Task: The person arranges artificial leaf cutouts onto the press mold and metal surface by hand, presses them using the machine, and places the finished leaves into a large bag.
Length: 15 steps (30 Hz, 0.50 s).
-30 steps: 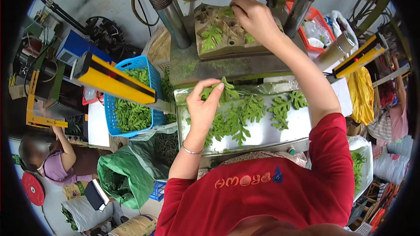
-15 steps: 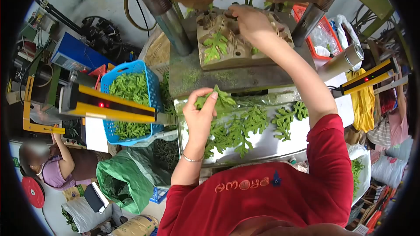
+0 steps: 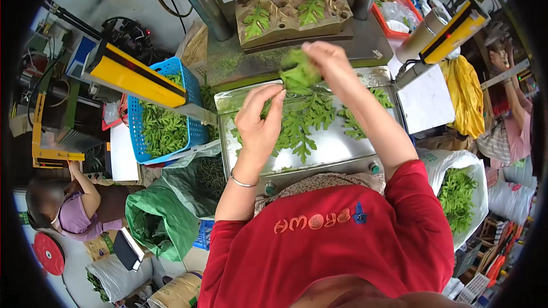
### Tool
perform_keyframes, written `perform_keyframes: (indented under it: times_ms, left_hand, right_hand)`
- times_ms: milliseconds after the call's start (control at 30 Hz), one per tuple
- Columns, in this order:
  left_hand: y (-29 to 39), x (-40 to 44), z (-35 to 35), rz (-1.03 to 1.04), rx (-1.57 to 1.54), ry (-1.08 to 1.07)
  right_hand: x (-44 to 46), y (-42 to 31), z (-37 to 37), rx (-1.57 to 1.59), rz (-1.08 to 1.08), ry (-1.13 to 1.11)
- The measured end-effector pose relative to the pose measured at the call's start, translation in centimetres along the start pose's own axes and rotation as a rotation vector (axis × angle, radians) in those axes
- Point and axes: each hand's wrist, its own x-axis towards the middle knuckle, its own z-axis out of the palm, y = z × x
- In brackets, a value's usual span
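We see the dark metal base point(image 3: 222, 68) of a press point(image 3: 208, 8) dominating the workspace, a shiny tray point(image 3: 345, 157) set just in front, probably so that its loose leaves point(image 3: 317, 111) lie within easy reach. A blue basket point(image 3: 196, 132) heaped with more greenery point(image 3: 162, 128) stands beside the tray, perhaps for the same reason. On the base rests a carved block point(image 3: 297, 33), with two leaves point(image 3: 311, 10) lying apart on its shaped face. Over the tray's far edge, the right hand point(image 3: 331, 63) pinches a blurred leaf point(image 3: 297, 73), seemingly by one side to leave the rest free. The left hand point(image 3: 258, 120) curls near its lower edge, thumb and fingertips almost meeting; we cannot tell whether they grip it.
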Motion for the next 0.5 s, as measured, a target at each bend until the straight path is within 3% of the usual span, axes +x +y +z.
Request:
perform_keyframes:
  times_ms: [167, 200, 333, 500]
  left_hand:
    - [2.4, -0.5, -1.6, -0.234, -0.146, -0.153]
    - [2.6, -0.7, -1.6, -0.232, -0.144, -0.151]
    - [2.4, -0.3, -0.2, -0.599, -0.359, -0.272]
    - [2.2, -1.0, 0.5, -0.598, -0.263, -0.232]
  right_hand:
    - [-1.1, -1.1, -2.0, -0.323, -0.256, 0.061]
    - [-1.5, -1.2, -1.7, -0.322, -0.258, 0.060]
    - [-4.0, -1.9, 0.3, -0.410, -0.289, -0.190]
    - [-4.4, -1.9, -1.1, -0.356, -0.127, -0.345]
